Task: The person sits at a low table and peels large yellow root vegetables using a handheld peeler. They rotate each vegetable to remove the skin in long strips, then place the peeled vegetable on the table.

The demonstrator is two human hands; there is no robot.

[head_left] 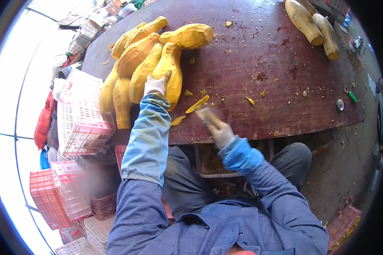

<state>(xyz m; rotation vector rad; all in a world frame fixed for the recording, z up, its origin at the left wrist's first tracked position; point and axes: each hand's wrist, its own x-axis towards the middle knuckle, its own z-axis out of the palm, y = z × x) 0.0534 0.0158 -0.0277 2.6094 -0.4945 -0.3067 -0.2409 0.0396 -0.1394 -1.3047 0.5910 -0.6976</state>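
Note:
My left hand (156,84), in a pale glove, grips a peeled yellow squash (170,67) with its thumb laid along the upper side. Several more peeled squashes, such as the faceted one at the top (188,35), lie bunched around it on the left of the dark red table (242,73). Near the front edge, my gloved right hand (223,134) is closed around a flat-bladed tool (207,119), blurred so its exact kind is unclear. Just beyond the tool lies a curled strip of yellow peel (197,104); another peel strip (178,120) is closer to me.
Unpeeled tan squashes (306,24) lie at the table's far right corner. A round metal object (340,104) and a green-handled item (352,96) sit near the right edge. Plastic crates (81,118) stack up on the left. Below the table edge, a bin (217,162) stands between my knees.

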